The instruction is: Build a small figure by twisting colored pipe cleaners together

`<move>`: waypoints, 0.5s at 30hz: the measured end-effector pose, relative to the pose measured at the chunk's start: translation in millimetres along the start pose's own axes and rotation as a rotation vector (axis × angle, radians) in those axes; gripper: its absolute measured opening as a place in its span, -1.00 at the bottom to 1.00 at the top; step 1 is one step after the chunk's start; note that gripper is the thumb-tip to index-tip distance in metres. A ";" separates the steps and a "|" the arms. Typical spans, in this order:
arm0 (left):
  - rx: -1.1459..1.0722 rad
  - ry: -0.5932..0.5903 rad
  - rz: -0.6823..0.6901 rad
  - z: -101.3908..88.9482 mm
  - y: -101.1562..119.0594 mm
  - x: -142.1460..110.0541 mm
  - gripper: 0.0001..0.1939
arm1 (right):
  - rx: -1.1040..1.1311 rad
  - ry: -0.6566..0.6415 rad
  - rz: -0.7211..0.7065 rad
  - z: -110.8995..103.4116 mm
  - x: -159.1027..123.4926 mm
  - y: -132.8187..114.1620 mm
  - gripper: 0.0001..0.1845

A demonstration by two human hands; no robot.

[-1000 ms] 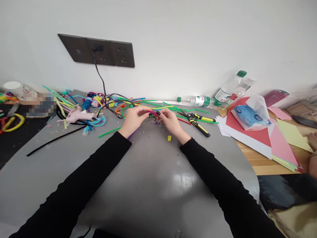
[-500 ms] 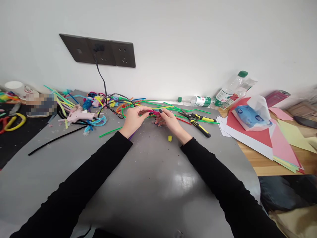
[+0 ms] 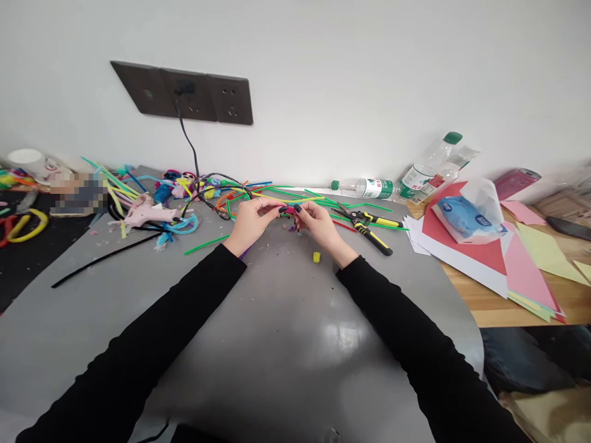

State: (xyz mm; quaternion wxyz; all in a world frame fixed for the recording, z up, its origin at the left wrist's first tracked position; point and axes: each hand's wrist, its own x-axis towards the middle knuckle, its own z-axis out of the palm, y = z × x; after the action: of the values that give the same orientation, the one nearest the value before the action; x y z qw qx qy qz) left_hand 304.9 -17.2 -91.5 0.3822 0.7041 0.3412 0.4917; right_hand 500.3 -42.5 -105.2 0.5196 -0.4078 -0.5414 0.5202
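Note:
Between my fingertips, just above the grey table mat (image 3: 277,344), is a pink pipe cleaner (image 3: 290,210), mostly hidden by the fingers. My left hand (image 3: 252,224) pinches its left part between thumb and fingers. My right hand (image 3: 318,226) pinches it from the right, thumbs close together. A small yellow piece (image 3: 316,257) lies on the mat below my right hand. Pliers with yellow and black handles (image 3: 369,229) rest to the right of that hand. Green pipe cleaners (image 3: 207,244) and other colours lie behind and beside the hands.
At the left are a pink glue gun (image 3: 146,213), a black cord (image 3: 189,144), scissors with a yellow handle (image 3: 30,227) and a paper cup (image 3: 32,163). Plastic bottles (image 3: 376,187), a tissue pack (image 3: 468,218) and coloured paper (image 3: 526,264) sit at the right, along the wall.
My right fingers have shifted their hold on the pink pipe cleaner, spreading slightly and then closing near the left thumb. Another person's hand at the right edge has left the view.

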 end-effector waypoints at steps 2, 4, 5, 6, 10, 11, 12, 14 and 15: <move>-0.001 0.019 0.011 -0.5 1.0 0.3 -0.66 | 0.006 -0.008 0.022 1.8 -2.1 -3.6 -0.35; -0.004 0.032 0.013 -1.0 2.0 0.3 -0.65 | 0.010 -0.019 0.052 3.1 -4.4 -6.9 -0.36; -0.001 0.035 0.013 -1.2 2.5 0.3 -0.64 | 0.009 -0.024 0.066 3.5 -5.3 -8.2 -0.37; 0.003 0.037 0.014 -1.4 2.9 0.2 -0.63 | 0.009 -0.026 0.077 3.7 -5.9 -9.1 -0.38; 0.001 0.017 -0.002 -0.9 4.2 -0.3 -0.56 | -0.022 -0.022 0.036 3.1 -6.1 -9.9 -0.38; -0.002 0.008 -0.014 -0.7 4.2 -0.3 -0.54 | -0.049 -0.013 -0.003 2.9 -6.0 -9.9 -0.38; -0.002 0.000 -0.027 -0.4 4.1 -0.1 -0.51 | -0.087 0.002 -0.052 2.9 -6.2 -10.0 -0.39; 0.021 -0.016 -0.045 0.0 3.5 0.3 -0.46 | -0.180 0.041 -0.153 3.6 -7.5 -11.2 -0.42; 0.048 -0.024 -0.048 0.3 3.1 0.5 -0.44 | -0.233 0.059 -0.196 4.3 -8.6 -12.2 -0.44</move>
State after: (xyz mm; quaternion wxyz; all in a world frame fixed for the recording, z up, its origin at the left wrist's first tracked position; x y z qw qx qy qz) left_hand 305.7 -18.2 -88.6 0.3812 0.7103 0.3652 0.4656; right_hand 498.4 -53.1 -94.0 0.5328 -0.4257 -0.6196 0.3886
